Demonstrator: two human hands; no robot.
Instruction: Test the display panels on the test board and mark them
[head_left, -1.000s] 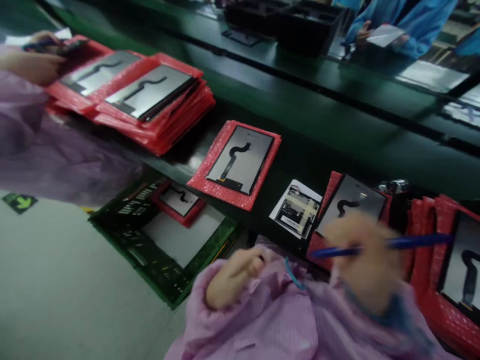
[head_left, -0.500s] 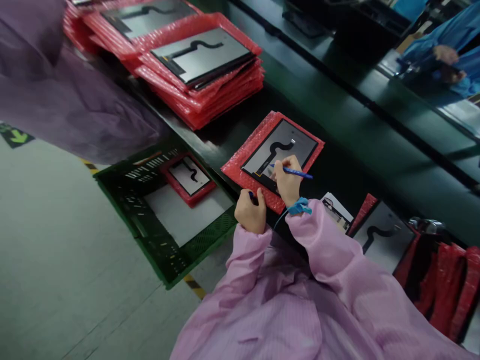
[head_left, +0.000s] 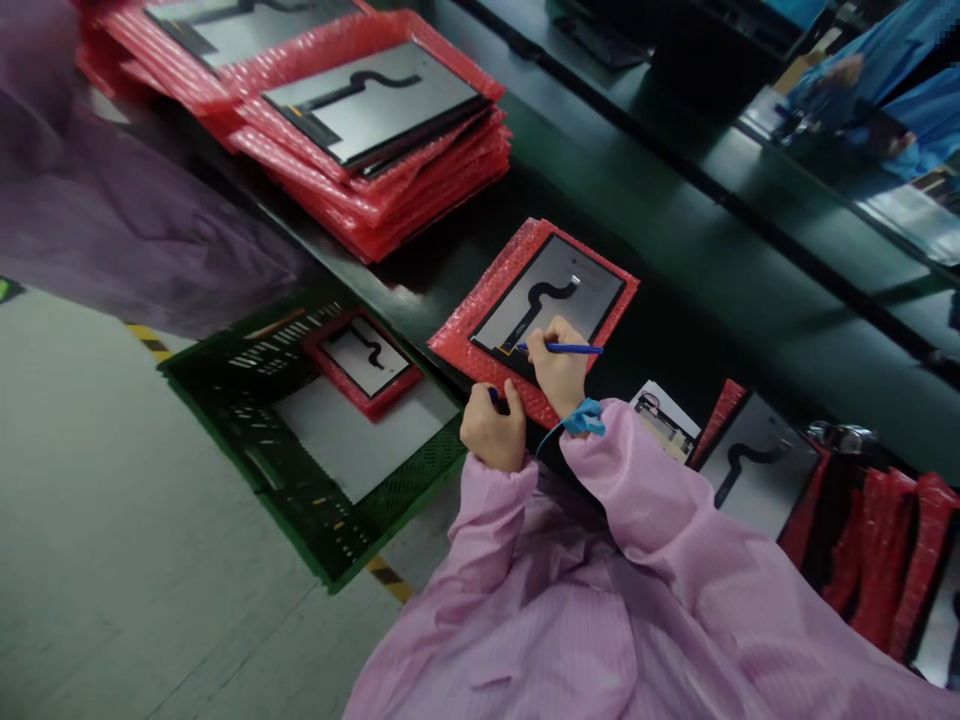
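My right hand (head_left: 556, 370) is closed round a blue pen (head_left: 574, 349). The pen's tip is at the lower end of a black ribbon cable on the silver back of a display panel (head_left: 592, 295). Under that panel lies a red bubble-wrap bag (head_left: 469, 325) on the dark table. My left hand (head_left: 495, 428) is curled at the bag's near edge, with a small blue pen cap (head_left: 493, 394) showing between thumb and fingers. A blue wrist strap (head_left: 583, 417) circles my right wrist.
Stacked red bags with panels (head_left: 375, 110) stand at the far left. A green crate (head_left: 300, 525) beside the table holds a bagged panel. On the right are a photo card (head_left: 664, 420), another panel (head_left: 757, 465) and red bags (head_left: 877, 560). A purple sleeve (head_left: 165, 220) and a co-worker in blue (head_left: 915, 110) are nearby.
The pen tip has moved down along the ribbon cable to its lower end, and the pen lies flatter. My left hand keeps its place at the bag's edge. The whole view has shifted slightly.
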